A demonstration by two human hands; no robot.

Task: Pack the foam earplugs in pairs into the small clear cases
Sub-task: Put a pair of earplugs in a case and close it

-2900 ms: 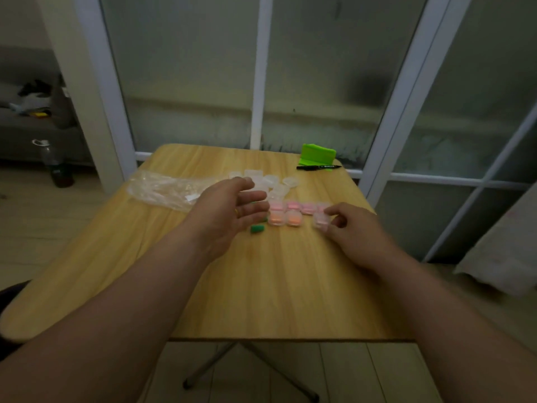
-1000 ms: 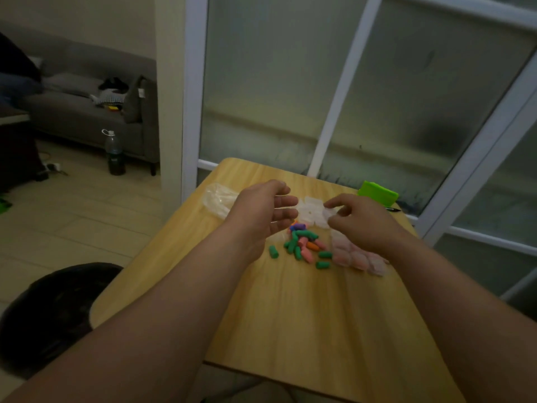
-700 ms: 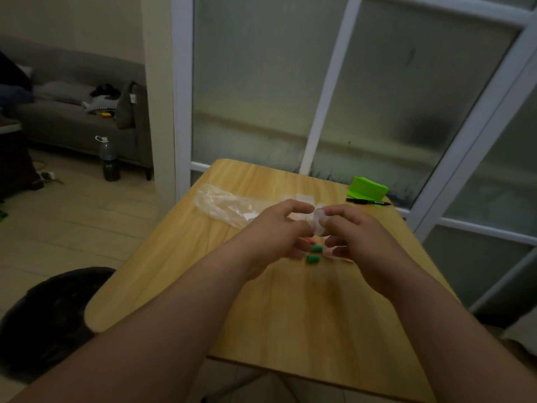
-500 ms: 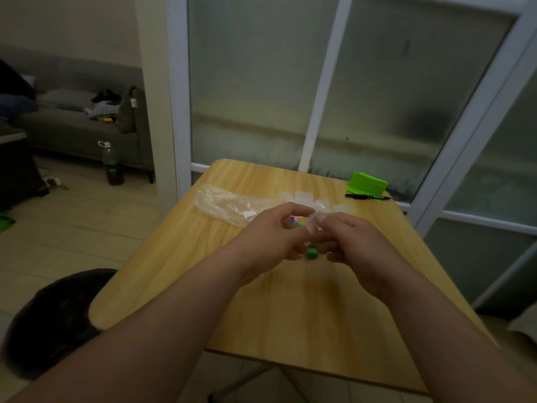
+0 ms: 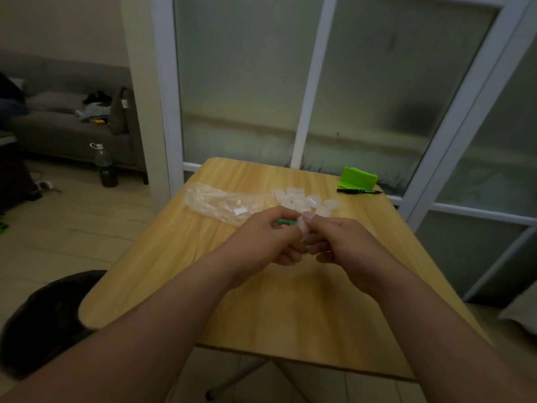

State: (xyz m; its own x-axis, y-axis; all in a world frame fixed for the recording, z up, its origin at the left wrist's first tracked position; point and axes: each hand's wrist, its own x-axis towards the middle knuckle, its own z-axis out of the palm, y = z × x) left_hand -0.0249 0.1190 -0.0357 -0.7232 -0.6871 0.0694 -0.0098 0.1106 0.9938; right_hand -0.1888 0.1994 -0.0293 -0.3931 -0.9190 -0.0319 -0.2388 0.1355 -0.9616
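From the head view, a pale wooden tabletop [image 5: 290,301] with rounded corners is standing on a metal leg over a light tiled floor, its far edge sitting close to tall frosted-glass doors [image 5: 247,82] in white frames. To the left the room is opening onto a grey sofa [image 5: 58,123] carrying some dark and patterned clutter, and one dark bottle [image 5: 106,167] with a white cap is standing on the floor in front of it; one dark rounded seat [image 5: 43,315] is showing beside the tabletop's near left corner. Both bare forearms are reaching in over the near edge. The left hand [image 5: 261,239] and the right hand [image 5: 345,242] are meeting above the middle of the tabletop, each grip narrow, the thumbs and curled fingers of both pinching one small clear case [image 5: 302,226] between them. Two bits of green earplug are showing: one green earplug [image 5: 286,222] in the gap behind the left thumb, and a second green bit [image 5: 306,251] under the curled fingers; whether either is lying on the wood or being held cannot be told. Just beyond the hands a cluster of loose clear cases [image 5: 302,200] is lying, roughly eight, too blurred for an exact count. One crumpled clear plastic bag [image 5: 220,203] is lying to their left, touching the cluster's edge. At the far right corner one bright green object [image 5: 359,178] is sitting with one black pen [image 5: 359,191] lying just in front of it.
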